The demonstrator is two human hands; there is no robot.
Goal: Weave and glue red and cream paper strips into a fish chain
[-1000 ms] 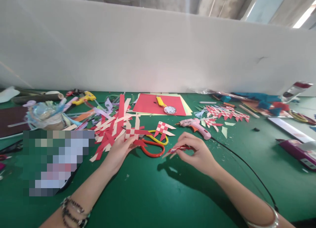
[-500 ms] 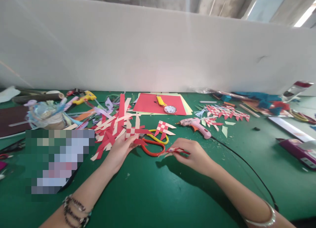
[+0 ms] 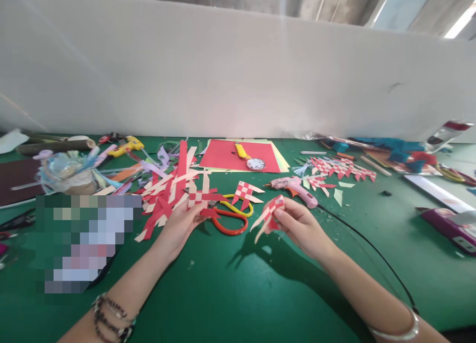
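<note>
My right hand (image 3: 302,226) pinches a small woven piece of red and cream paper strips (image 3: 268,214) and holds it up off the green table (image 3: 230,288), its pointed ends hanging down to the left. My left hand (image 3: 181,224) rests on the table with its fingers on another woven red and cream piece (image 3: 202,200), at the edge of a heap of loose red and cream strips (image 3: 167,189). Red and yellow handled scissors (image 3: 230,216) lie between my hands. A finished woven piece (image 3: 246,192) lies just behind the scissors.
A pink glue gun (image 3: 295,189) lies behind my right hand, its black cord (image 3: 372,249) running to the right. Red paper sheets (image 3: 226,157) with a yellow-handled tool (image 3: 250,158) lie at the back. More woven pieces (image 3: 340,169) lie at the right. Craft clutter fills the left side.
My right hand has lifted the small woven piece off the table and turned it upright. My left hand has stayed on the woven piece by the heap.
</note>
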